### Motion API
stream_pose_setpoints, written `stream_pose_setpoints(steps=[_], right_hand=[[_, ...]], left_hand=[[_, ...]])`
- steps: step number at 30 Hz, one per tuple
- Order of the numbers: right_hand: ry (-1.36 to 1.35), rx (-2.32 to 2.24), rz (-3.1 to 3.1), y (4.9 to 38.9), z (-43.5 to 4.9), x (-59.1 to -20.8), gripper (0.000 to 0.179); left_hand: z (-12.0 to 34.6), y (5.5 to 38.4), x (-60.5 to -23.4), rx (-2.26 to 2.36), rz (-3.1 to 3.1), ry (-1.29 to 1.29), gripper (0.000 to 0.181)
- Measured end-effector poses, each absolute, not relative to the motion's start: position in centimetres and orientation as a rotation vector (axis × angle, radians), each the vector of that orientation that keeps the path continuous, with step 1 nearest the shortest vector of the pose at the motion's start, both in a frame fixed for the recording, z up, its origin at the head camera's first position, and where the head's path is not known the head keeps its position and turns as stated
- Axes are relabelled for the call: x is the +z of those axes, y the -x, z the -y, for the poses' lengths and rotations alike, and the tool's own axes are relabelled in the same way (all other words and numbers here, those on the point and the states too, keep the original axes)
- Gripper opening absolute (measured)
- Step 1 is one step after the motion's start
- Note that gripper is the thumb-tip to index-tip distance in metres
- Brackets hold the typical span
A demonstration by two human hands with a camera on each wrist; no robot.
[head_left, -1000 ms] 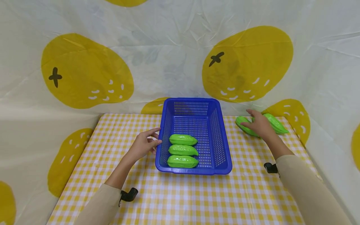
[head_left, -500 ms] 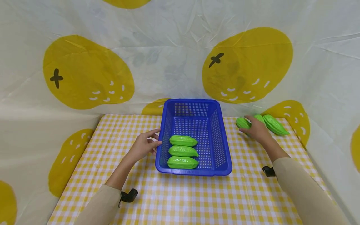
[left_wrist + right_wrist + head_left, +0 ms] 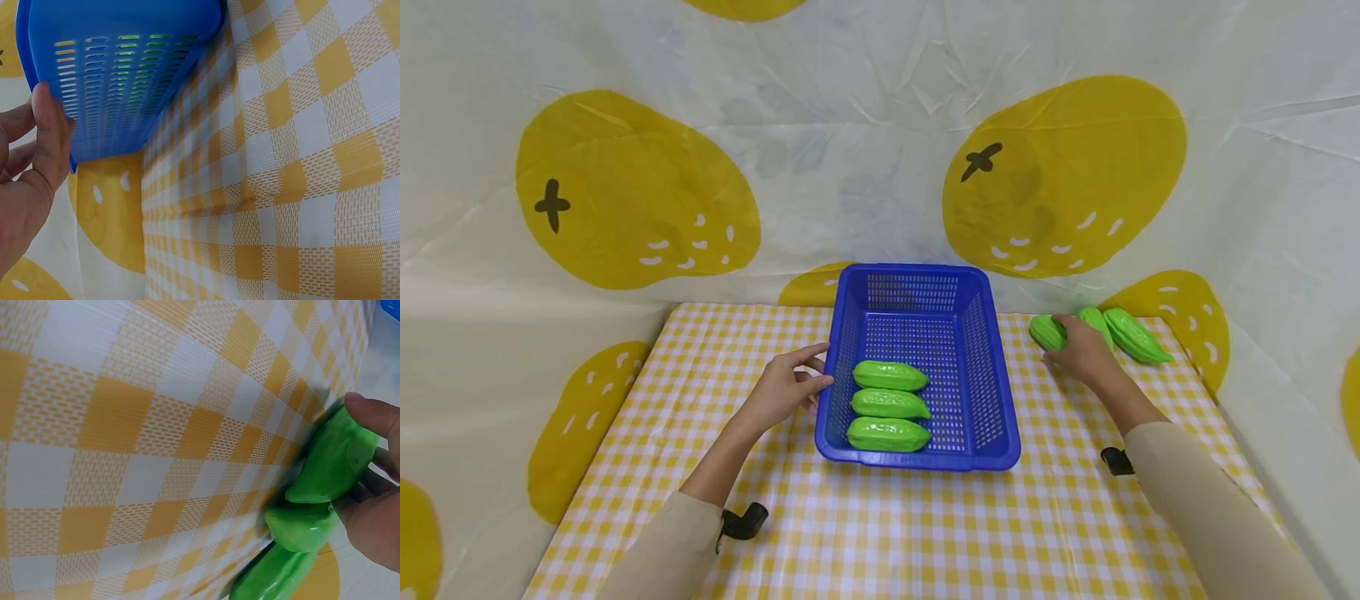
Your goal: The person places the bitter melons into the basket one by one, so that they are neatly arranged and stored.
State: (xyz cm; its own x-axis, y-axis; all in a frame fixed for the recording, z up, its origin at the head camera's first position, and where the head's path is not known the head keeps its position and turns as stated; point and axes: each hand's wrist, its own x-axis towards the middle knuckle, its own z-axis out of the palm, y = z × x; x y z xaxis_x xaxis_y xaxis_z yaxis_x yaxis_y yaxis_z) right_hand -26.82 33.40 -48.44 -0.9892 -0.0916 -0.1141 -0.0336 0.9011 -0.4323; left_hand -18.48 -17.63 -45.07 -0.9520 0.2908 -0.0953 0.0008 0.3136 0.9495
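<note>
My right hand (image 3: 1084, 348) grips a bright green bitter melon (image 3: 1047, 332) at the table's back right. In the right wrist view, thumb and fingers lie on opposite sides of that ridged bitter melon (image 3: 336, 461), which still rests on the cloth. Two more stand close by on its right: a middle bitter melon (image 3: 1095, 320), partly behind the hand, and an outer bitter melon (image 3: 1137, 337). My left hand (image 3: 781, 385) touches the left side of a blue plastic basket (image 3: 917, 460) with extended fingers, not wrapped round it. Three bitter melons (image 3: 889, 404) lie stacked in a row in the basket's near left part.
A yellow-and-white checked cloth (image 3: 880, 533) covers the table. Behind it hangs a pale curtain (image 3: 850, 167) printed with yellow fruit, close to the table's back edge. More curtain (image 3: 1285, 275) bounds the right side.
My right hand has come down onto the leftmost of the loose bitter melons and closed its fingers round it. The left hand and the basket stay where they were.
</note>
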Motion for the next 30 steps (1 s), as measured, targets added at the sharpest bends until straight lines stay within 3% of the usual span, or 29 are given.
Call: stream_pose_setpoints(steps=[18,30], right_hand=[[0.143,-0.682,-2.954,26.4,-33.4,-48.5,0.075],[0.178,-0.765,-2.919,25.9,-33.4,-46.6,0.077]], left_hand=[[17.7,18.2,-44.8,1.711,-2.308,-0.272,0.059],[17.5,18.4,-44.7,1.716,-2.313,-0.272,0.058]])
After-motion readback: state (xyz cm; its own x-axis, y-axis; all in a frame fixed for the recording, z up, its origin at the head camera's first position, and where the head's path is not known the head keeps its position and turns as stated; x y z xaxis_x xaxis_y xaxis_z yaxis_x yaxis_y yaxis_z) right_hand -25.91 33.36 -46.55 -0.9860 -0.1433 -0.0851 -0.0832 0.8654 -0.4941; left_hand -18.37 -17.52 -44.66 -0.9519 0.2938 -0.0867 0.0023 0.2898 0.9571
